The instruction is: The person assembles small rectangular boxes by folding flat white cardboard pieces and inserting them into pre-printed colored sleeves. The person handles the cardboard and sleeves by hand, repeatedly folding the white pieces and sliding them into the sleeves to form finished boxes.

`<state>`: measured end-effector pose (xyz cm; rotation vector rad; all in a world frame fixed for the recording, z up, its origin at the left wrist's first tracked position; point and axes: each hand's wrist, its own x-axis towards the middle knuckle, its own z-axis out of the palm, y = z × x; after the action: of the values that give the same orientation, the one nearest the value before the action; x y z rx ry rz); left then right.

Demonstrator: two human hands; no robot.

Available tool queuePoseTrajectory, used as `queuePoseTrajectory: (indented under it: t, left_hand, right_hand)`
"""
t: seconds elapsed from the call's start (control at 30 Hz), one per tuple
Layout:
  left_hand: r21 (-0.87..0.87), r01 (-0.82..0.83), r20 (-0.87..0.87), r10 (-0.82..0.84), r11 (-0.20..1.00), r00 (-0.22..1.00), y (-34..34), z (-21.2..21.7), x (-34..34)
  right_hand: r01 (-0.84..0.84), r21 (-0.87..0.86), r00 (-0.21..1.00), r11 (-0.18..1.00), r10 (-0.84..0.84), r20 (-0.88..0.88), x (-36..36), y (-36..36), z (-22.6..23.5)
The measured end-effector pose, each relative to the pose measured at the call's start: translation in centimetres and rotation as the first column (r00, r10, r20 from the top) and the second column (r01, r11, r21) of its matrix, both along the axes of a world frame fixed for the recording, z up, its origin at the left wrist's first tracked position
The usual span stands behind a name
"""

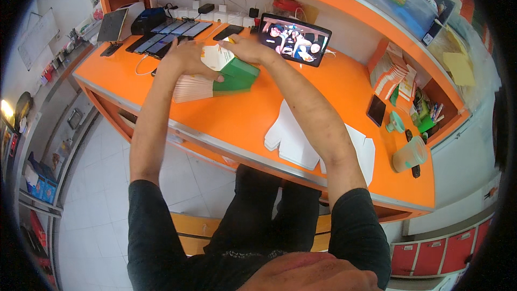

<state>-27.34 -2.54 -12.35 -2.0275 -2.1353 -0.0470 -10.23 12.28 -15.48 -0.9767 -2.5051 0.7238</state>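
A fanned stack of flat paper cartons (194,88) lies on the orange desk in front of me, its pale pinkish edges showing on the left. At its right end is a carton with a green panel (236,77) and a white, printed top. My left hand (188,60) is closed over the stack from the left, fingertips reaching the green panel. My right hand (243,48) bends its fingers over the carton's far edge; some fingertips are hidden. White flat card blanks (293,140) lie partly beneath my right forearm.
Behind my hands stand a tablet (295,39) with a lit screen, several phones (161,37) and chargers on a power strip (237,20). Rightward are a phone (376,110), a green funnel-like piece (395,122), a translucent cup (409,154) and stacked cartons (389,70). The desk's metal-trimmed edge (231,154) is nearest me.
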Motion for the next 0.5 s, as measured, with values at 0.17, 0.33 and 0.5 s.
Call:
queuePoseTrajectory:
  t: [0.17, 0.33, 0.5]
  left_hand:
    - [0.016, 0.201, 0.559, -0.176, 0.979, 0.810, 0.8, -2.7, -1.4]
    - [-0.039, 0.166, 0.382, -0.139, 0.985, 0.913, 0.2, -2.0, 0.8]
    - [-0.107, 0.153, 0.263, -0.121, 0.982, 0.957, 0.5, -1.4, 1.3]
  right_hand:
    - [0.030, 0.012, 0.984, 0.999, -0.027, -0.177, 2.6, -3.1, 1.7]
    - [-0.007, 0.119, 0.996, 0.993, 0.018, -0.091, 4.3, -3.5, 5.8]
    - [-0.240, 0.145, 0.968, 0.960, 0.247, -0.037, 5.7, -3.8, 5.6]
